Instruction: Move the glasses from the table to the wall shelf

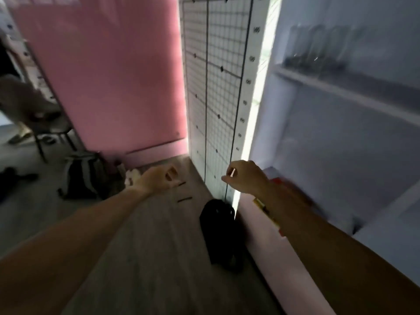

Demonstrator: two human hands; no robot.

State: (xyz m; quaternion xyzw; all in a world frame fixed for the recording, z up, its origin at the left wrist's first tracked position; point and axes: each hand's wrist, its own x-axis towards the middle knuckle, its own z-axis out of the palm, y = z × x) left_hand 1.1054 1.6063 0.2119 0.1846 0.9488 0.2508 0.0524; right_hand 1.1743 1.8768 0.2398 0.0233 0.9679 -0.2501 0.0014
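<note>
A: Glasses [318,47]: blurred row standing on the wall shelf [341,87], up and right of both hands. Table not in view.

B: Hands? Left hand [159,178] and right hand [245,176] loosely curled, empty; right nearer the shelf.

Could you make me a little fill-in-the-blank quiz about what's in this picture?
1. The row of glasses stands on the wall ____.
2. The wall to the left of the grid board is coloured ____.
3. The bag lying on the floor between the arms is coloured ____.

Missing words: shelf; pink; black.
</note>
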